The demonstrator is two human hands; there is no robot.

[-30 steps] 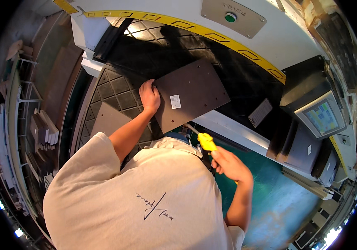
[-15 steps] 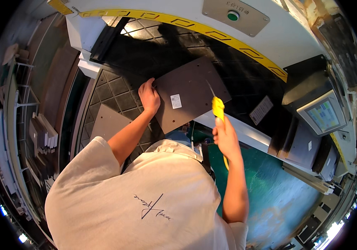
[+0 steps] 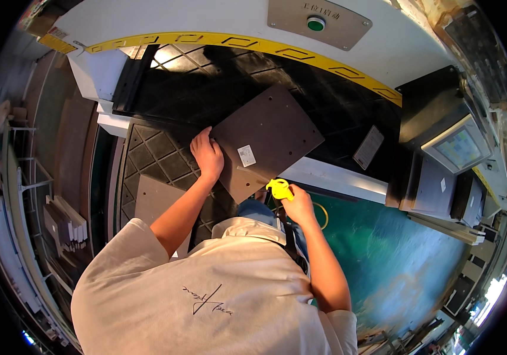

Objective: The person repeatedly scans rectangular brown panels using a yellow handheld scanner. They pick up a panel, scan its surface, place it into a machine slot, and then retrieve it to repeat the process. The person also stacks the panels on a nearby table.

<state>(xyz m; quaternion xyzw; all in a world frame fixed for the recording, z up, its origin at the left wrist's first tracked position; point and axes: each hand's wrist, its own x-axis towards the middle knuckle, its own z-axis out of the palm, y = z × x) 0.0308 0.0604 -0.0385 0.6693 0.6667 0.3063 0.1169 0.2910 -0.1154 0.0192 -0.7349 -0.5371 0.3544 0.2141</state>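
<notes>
A grey-brown drilled panel (image 3: 271, 133) with several holes and a white label (image 3: 246, 155) lies tilted across the black grid-patterned bed. My left hand (image 3: 207, 157) grips its left corner, fingers along the edge. In my right hand (image 3: 299, 207) is a yellow air blow gun (image 3: 279, 189), held near the panel's front right edge. Its thin nozzle points left over the panel's near part, and a yellow hose (image 3: 324, 216) curves down behind the hand. Beside my left forearm a second, lighter panel (image 3: 153, 201) lies partly hidden.
A white machine beam with a yellow strip (image 3: 236, 42) and a green button (image 3: 315, 23) spans the far side. A screen (image 3: 457, 151) stands at the right, with stacked panels (image 3: 431, 189) below it. Racked boards (image 3: 67, 222) are at the left. The floor (image 3: 378, 254) is green.
My right hand has brought the blow gun left and nearer to me, turning its nozzle from pointing away to pointing left. The panel has turned slightly, with my left hand still at its corner.
</notes>
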